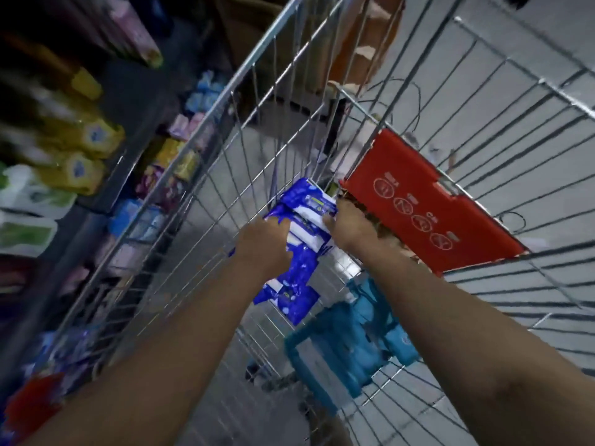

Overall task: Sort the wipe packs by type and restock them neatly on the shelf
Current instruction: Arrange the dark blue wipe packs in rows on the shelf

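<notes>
Left hand [265, 244] is clamped over the near-left edge of the blue-and-white wipe packs [294, 294], fingers curled down onto the wrapper, and the right hand [349, 225] is wrapped round the far end of the same stack, so the load is grasped from both sides at once. The packs are down inside the wire cart [206, 188], just beside the red flap [428, 214] of the child seat, with the teal packs [351, 349] lying lower in the basket and nearer the camera, not touched by either hand. Everything is pretty smeared, so it can't really be told whether one shrink-wrapped bundle or a few loose packs are being held. The step looks like the pick-up of the blue type only, sorting being done by what gets lifted out. Next, the stack would need to be raised clear of the cart's wire wall, kept squeezed together so nothing slides out, and swung left to the shelf [135, 101], where a matching blue row has to be found among the yellow packs [80, 146] and the rest.
</notes>
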Tool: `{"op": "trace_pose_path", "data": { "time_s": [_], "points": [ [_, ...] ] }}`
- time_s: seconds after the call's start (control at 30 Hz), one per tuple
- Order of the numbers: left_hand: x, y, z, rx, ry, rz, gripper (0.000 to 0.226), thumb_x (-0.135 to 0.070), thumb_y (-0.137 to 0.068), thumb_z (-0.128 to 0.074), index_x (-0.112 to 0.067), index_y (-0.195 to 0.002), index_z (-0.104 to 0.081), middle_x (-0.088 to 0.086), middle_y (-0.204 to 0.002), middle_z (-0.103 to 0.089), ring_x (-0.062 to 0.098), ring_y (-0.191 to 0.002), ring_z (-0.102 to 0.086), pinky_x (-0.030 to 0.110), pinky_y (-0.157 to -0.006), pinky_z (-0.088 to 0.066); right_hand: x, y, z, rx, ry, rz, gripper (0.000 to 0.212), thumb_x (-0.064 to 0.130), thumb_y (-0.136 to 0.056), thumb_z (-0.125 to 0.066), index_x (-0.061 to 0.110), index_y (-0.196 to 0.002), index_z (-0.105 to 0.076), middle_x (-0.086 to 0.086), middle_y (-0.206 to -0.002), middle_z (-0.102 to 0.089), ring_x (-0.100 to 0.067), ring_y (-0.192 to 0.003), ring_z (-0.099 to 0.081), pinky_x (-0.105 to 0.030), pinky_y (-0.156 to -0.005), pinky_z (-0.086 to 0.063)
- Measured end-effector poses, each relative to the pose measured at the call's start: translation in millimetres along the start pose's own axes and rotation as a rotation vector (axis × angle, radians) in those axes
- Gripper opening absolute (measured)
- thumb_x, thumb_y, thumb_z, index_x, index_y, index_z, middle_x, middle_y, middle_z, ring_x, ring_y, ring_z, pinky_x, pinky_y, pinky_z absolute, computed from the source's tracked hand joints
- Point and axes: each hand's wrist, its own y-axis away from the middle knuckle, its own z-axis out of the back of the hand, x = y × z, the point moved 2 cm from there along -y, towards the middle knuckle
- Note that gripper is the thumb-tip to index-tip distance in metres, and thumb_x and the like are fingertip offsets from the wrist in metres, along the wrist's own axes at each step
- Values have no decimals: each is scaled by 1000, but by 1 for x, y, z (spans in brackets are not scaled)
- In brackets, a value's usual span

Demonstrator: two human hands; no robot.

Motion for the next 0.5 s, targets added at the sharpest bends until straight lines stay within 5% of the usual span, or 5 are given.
{"op": "trace_pose_path", "data": {
  "time_s": [0.2,0.33,0.43,0.5],
  "points": [
    [6,-31,-19,74,-28,69,56,-37,-91,-51,-15,-140,-33,8,-135,-46,28,-121,-48,37,-94,-39,3,-23,-20,-88,83,-76,69,45,-97,-40,1,-147,-22,-22,-145,-36,-37,-133,-32,-42,-108,-30],
    [2,-35,-16,40,148,154,61,-39,-94,-50,-13,-145,-29,10,-140,-44,29,-126,-44,39,-100,-38,7,-9,-12,-134,94,-33,61,48,-87,-61,4,-126,-46,-15,-126,-51,-31,-118,-47,-38,-93,-39],
    [-4,-30,-11,51,677,317,49,-35,-92,-57,-12,-133,-44,10,-127,-57,29,-117,-54,38,-94,-44,14,9,-14,-39,-346,-21,37,29,-81,-75,15,-93,-42,-7,-87,-56,-24,-77,-52,-31,-64,-35],
    [-5,-22,-2,61,826,381,40,-31,-89,-60,-13,-123,-51,8,-118,-63,28,-109,-59,37,-90,-47,22,23,-14,16,-703,-84,39,20,-77,-80,17,-95,-45,-3,-84,-55,-19,-67,-48,-30,-59,-39]
  ]
}}
